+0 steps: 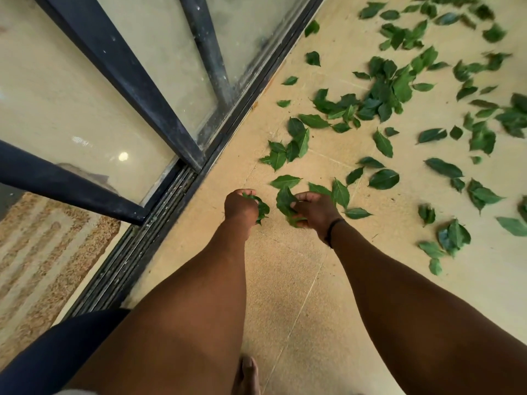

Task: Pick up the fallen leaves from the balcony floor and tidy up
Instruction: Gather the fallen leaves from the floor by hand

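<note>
Item: our left hand [241, 205] and right hand [313, 212], each grip curled round gathered leaves [285, 202] to free floor [285, 280]; more lie toward 1 o'clock.

Soft even daylight is falling; far green leaves [467, 12] are blurring, dark metal door frame [125, 78] is bowing, glare spotting glass.
</note>
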